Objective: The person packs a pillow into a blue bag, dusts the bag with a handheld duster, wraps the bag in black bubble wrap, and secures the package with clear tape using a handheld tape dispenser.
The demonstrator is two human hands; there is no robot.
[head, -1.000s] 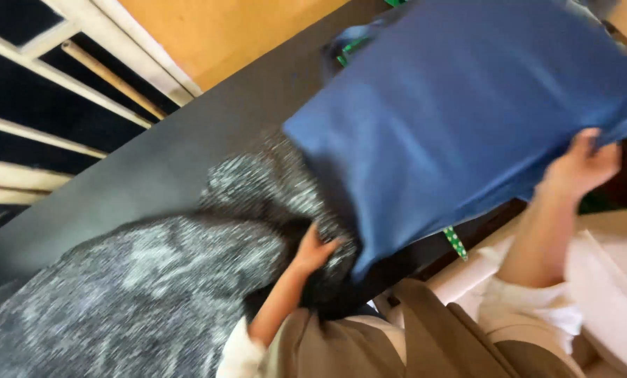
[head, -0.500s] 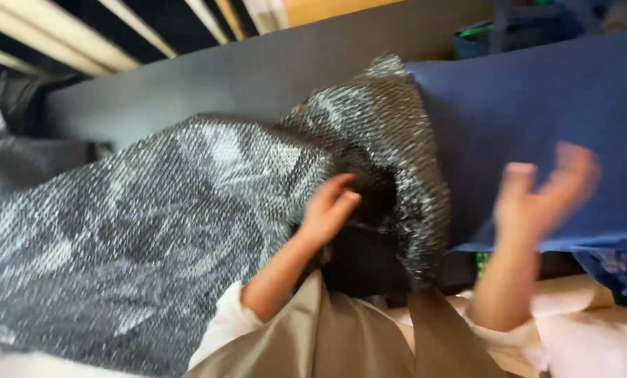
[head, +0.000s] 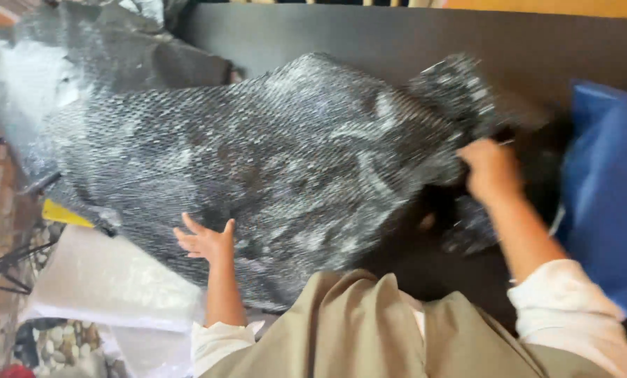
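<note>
A large dark bubble-wrap sheet point(head: 271, 168) lies spread over the counter point(head: 369, 38): light, limp, crinkly, best held by its edges. The left hand point(head: 205, 241) rests open on it; the right hand point(head: 492, 168) grips its bunched corner.

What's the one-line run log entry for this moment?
left hand: flat on grey bubble-wrap sheet | right hand: gripping sheet's right edge | blue cloth: at right | dark table

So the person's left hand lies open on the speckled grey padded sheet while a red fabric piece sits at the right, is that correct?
Nearly: the head view shows the fabric piece is blue, not red. The left hand does lie open on the speckled grey padded sheet.
</note>
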